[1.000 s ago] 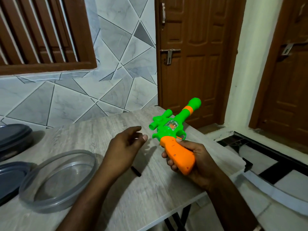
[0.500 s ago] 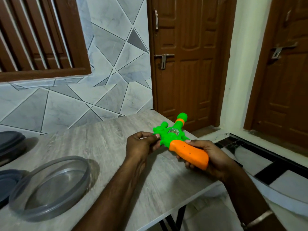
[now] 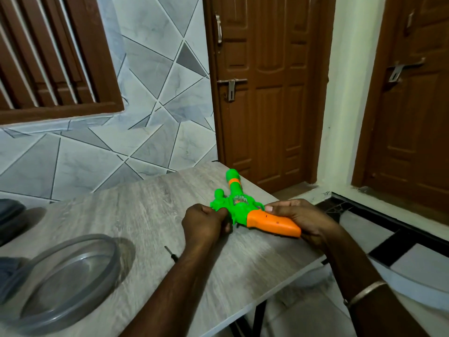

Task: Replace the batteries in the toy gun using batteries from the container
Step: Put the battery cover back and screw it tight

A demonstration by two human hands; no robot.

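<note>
A green-and-orange plastic toy gun (image 3: 245, 211) sits low on the grey wood-grain table (image 3: 136, 210), held at both ends. The left hand (image 3: 206, 223) curls its fingers round the green body, and the right hand (image 3: 302, 218) wraps the orange grip. A small dark screwdriver (image 3: 171, 252) lies near the gun, to its left, and a clear round plastic container (image 3: 68, 276) sits well beyond that (no batteries show in it). The step in hand is probably steadying the gun to open its battery cover. Next, one hand must let go and take the screwdriver.

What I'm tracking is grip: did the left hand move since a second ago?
Yes. The left hand moved right across the table, away from the clear container, and now grips the toy gun by its green body.
</note>
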